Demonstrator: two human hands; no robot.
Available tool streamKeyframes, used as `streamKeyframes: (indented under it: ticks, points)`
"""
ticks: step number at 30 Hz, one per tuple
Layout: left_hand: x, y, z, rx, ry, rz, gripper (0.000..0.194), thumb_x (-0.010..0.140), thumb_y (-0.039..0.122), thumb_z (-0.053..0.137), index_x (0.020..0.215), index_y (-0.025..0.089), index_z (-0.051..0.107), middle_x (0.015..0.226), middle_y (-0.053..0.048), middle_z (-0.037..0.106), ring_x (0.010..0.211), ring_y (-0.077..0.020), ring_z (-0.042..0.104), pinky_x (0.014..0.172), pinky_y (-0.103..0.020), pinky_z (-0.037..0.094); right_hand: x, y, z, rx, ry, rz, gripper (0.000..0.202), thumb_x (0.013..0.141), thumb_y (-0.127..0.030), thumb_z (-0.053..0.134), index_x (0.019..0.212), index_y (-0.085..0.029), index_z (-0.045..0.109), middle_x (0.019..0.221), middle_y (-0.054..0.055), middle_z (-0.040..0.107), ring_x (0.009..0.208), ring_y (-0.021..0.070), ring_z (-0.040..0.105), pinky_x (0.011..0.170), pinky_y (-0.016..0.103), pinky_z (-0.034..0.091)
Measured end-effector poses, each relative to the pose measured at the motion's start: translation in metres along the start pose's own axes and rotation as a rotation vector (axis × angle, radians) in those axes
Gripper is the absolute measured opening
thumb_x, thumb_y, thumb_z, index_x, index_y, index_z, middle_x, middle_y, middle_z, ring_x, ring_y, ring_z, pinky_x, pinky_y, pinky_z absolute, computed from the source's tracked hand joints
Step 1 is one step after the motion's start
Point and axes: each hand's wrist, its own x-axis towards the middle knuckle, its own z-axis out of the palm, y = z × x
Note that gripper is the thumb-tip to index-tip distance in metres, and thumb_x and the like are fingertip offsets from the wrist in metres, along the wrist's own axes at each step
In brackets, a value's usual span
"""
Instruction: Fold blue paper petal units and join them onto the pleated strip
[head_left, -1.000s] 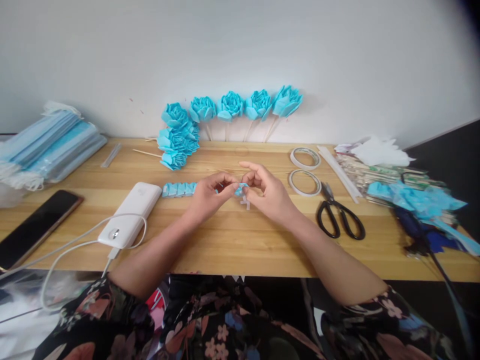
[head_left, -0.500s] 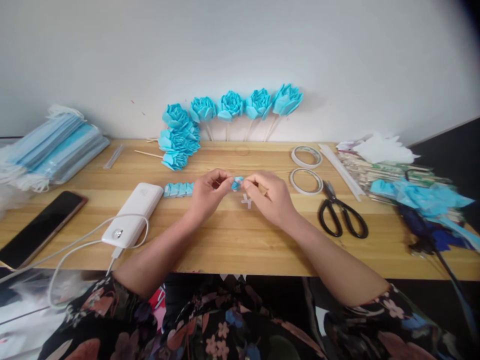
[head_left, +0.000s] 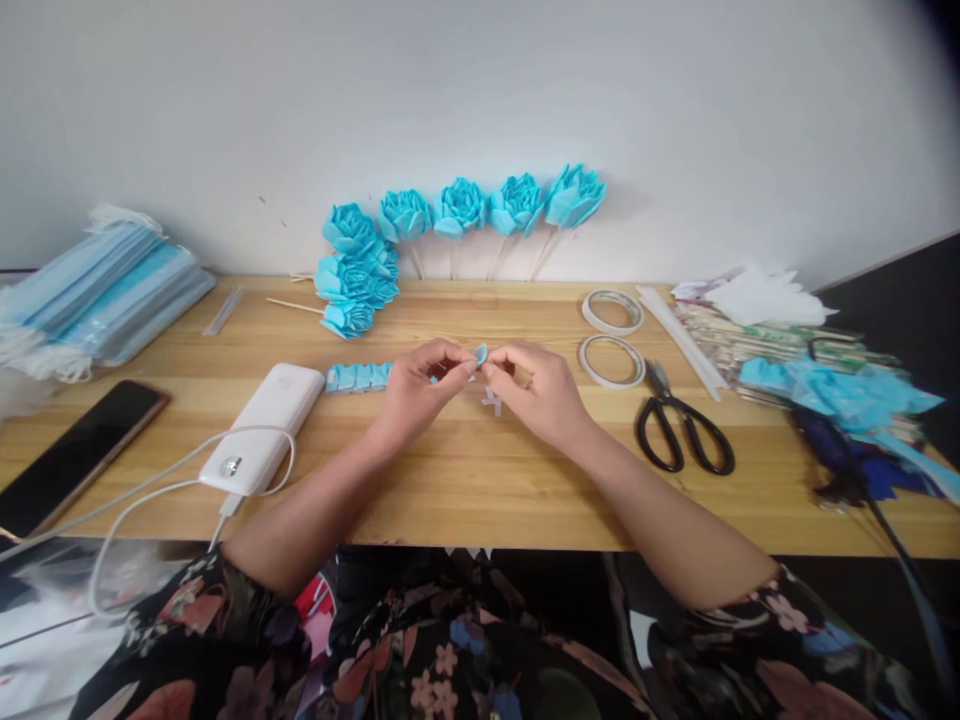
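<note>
A small blue petal-like piece (head_left: 481, 354) is pinched between my two hands over the middle of the table. My left hand (head_left: 431, 385) has thumb and index finger closed on its left side. From the other side my right hand (head_left: 534, 388) grips it the same way. Bits of white tape (head_left: 492, 402) lie just below the fingertips. Left of my left hand runs a row of folded blue pieces (head_left: 358, 377), partly hidden behind that hand.
Blue paper-like flowers (head_left: 460, 208) on sticks lean along the wall. To the right are tape rolls (head_left: 612, 361), scissors (head_left: 684, 425), a white strip (head_left: 681, 342) and blue scraps (head_left: 840, 390). Leftward lie a power bank (head_left: 262, 430), a phone (head_left: 79, 455) and stacked face masks (head_left: 112, 285).
The blue piece shows differently between my fingertips: it was lower and crumpled-looking, and now a pointed part sticks up. Both hands keep nearly the same place.
</note>
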Motion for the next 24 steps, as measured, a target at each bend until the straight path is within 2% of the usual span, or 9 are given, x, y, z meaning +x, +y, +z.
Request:
streamKeyframes:
  ticks: [20,24]
  points:
    - [-0.0013,0.0046,-0.0022,0.124,-0.015,0.109,0.013,0.082,0.027,0.069,0.072,0.019,0.069,0.073,-0.003,0.067,0.067,-0.0128,0.054,0.064,-0.027,0.043,-0.0005,-0.0026,-0.0009,0.054,-0.025,0.046,0.016,0.086,-0.024,0.058,0.071,-0.021,0.056,0.068,-0.001,0.059,0.067,0.0147,0.053,0.068,0.03,0.04]
    - [-0.0014,0.0054,-0.0016,0.115,-0.011,0.085,0.016,0.082,0.031,0.069,0.071,0.019,0.069,0.072,-0.003,0.067,0.068,-0.0134,0.055,0.064,-0.027,0.044,-0.0009,-0.0037,-0.0021,0.069,-0.036,0.054,0.014,0.086,-0.023,0.057,0.072,-0.021,0.057,0.07,0.0,0.061,0.069,0.015,0.055,0.068,0.03,0.041]
